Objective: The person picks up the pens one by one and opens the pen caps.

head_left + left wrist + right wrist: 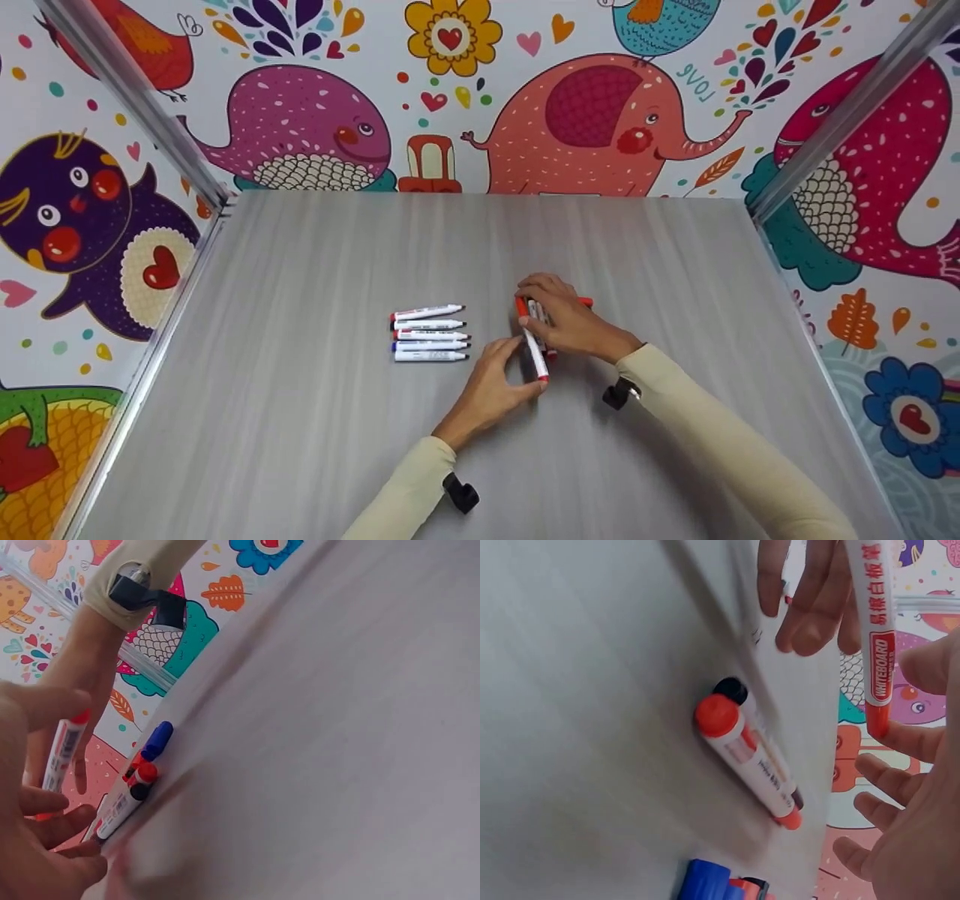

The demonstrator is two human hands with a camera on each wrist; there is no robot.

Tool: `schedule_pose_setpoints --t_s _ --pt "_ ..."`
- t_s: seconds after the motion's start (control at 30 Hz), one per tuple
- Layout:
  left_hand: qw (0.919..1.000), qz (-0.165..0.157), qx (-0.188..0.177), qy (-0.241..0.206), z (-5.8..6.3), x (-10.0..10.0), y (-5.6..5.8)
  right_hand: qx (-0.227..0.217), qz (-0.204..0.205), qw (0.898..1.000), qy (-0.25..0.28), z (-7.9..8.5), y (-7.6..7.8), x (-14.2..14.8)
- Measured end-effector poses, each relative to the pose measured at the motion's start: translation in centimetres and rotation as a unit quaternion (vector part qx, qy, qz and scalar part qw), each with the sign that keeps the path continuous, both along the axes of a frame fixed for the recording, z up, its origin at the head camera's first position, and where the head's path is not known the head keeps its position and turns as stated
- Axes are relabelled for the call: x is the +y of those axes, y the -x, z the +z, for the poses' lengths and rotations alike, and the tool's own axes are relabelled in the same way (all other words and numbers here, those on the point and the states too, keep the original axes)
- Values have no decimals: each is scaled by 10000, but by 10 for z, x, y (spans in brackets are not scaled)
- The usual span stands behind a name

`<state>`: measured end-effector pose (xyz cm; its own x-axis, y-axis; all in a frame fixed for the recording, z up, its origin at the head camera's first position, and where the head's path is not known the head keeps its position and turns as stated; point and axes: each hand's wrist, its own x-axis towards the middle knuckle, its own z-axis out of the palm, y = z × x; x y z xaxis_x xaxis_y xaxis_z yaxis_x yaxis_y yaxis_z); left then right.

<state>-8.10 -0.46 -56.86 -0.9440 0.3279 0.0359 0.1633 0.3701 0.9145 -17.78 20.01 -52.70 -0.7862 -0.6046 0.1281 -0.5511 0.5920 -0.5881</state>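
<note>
Both hands hold one white whiteboard marker with red ends, tilted above the table. My left hand has its thumb at the near red end, its fingers bent beside the barrel. At the far end, my right hand pinches the red cap between thumb and index finger. Below the right hand lie more markers, mostly hidden in the head view. Among them, the right wrist view shows a red-ended marker, a black-ended marker beside it and a blue cap.
Left of the hands, several white markers lie in a row, their dark tips pointing right. The grey wood-grain table is bordered by cartoon-printed walls and metal corner posts.
</note>
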Motion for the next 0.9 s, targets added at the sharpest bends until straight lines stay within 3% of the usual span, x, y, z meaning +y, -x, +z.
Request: schedule_pose_setpoints --t_s 0.33,0.43,0.53,0.67,0.9 --pt "9941 -508 -594 -747 1 -7 -3 -216 177 9995 178 10 -10 0" --pt "9836 -749 -854 -1399 0 -9 -3 -356 126 9990 228 8 -12 1" --pt "9667 -920 -1163 -2085 0 -10 -4 -533 46 9981 311 5 -15 1" --pt "9535 -904 -1336 -2545 1 -9 -4 -822 -129 9959 366 1 -23 0" --pt "9506 -609 -1449 -2677 1 -6 -4 -1004 -418 9916 699 -2 -30 -2"
